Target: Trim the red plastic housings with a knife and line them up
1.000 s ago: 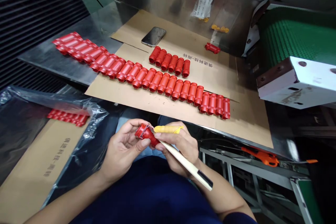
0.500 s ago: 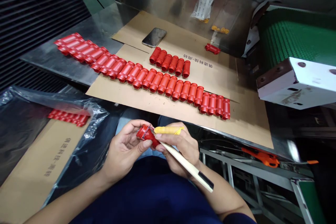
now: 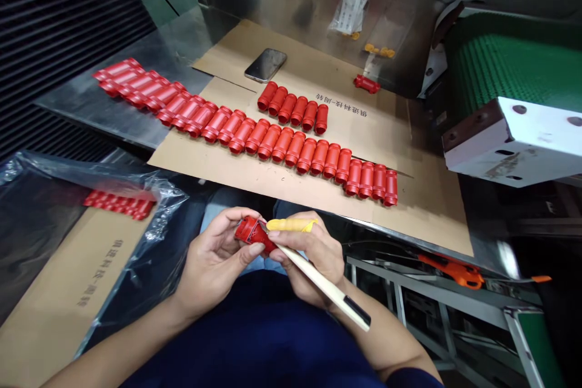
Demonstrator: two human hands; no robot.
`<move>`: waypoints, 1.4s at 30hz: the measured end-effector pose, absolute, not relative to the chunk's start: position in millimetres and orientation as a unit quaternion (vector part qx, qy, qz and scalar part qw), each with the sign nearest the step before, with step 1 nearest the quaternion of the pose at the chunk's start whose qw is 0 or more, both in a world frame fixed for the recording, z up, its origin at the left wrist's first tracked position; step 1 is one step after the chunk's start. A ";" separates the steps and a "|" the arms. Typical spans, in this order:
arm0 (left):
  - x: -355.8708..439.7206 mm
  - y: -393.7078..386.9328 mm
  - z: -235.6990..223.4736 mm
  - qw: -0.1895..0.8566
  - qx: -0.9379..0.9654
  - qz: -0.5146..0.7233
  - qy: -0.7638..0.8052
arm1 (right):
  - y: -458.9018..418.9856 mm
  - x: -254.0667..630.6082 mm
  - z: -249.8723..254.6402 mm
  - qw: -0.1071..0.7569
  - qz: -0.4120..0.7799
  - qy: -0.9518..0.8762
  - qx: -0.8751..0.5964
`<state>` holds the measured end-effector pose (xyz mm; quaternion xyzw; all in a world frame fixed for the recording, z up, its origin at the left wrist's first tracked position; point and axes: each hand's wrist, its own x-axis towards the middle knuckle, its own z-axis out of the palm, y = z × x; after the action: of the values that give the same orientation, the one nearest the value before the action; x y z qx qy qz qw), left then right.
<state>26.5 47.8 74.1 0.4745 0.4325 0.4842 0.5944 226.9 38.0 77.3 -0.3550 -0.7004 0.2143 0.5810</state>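
Note:
Low in front of my body, my left hand (image 3: 218,257) is closed around a red plastic tubular part (image 3: 250,230), its hollow side facing up. My right hand (image 3: 313,254) grips a knife with a long pale handle (image 3: 318,282) and a black butt end. Its short blade, mostly hidden by my fingers, lies against the edge of the red part. A yellow finger cot (image 3: 291,225) covers my right index finger. My right thumb and fingertips also touch the lower end of the part.
A long row of red tubes (image 3: 270,140) lies on cardboard (image 3: 218,160) over the metal bench, with a shorter row (image 3: 297,110) and a phone (image 3: 266,65) behind. A green conveyor (image 3: 513,60) stands right. More red parts (image 3: 119,203) lie in a plastic-lined box. Orange tool (image 3: 454,271) lower right.
The red part has turned slightly in my left hand, showing its hollow side at a different angle. Both hands stay in nearly the same place, and the rows on the bench are unchanged.

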 end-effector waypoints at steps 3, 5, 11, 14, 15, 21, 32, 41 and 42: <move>27.3 47.2 76.4 0.584 0.481 0.487 0.438 | 37.5 225.7 77.1 0.586 0.218 -0.693 -0.358; 27.9 46.5 77.1 0.575 0.485 0.489 0.442 | 36.8 224.7 77.3 0.591 0.219 -0.687 -0.360; 30.5 43.9 73.6 0.535 0.486 0.504 0.473 | 32.1 224.2 80.8 0.580 0.204 -0.688 -0.385; 31.2 43.1 72.5 0.528 0.487 0.502 0.482 | 30.0 226.9 84.3 0.562 0.190 -0.700 -0.397; 31.2 43.1 73.0 0.530 0.489 0.499 0.481 | 29.7 228.0 85.4 0.559 0.191 -0.702 -0.397; 28.0 45.1 80.2 0.540 0.494 0.490 0.474 | 30.4 231.4 89.1 0.561 0.199 -0.707 -0.382; 28.0 44.4 81.5 0.558 0.483 0.480 0.474 | 32.0 229.8 89.3 0.571 0.196 -0.711 -0.360; 27.4 44.6 80.1 0.556 0.494 0.478 0.467 | 33.7 228.0 87.7 0.570 0.196 -0.709 -0.366; 27.6 44.7 79.5 0.555 0.495 0.479 0.466 | 33.9 228.4 87.8 0.567 0.206 -0.708 -0.367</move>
<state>27.6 44.7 79.5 0.4952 0.4661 0.4787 0.5554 228.4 33.9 87.8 -0.3670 -0.7080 0.2058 0.5672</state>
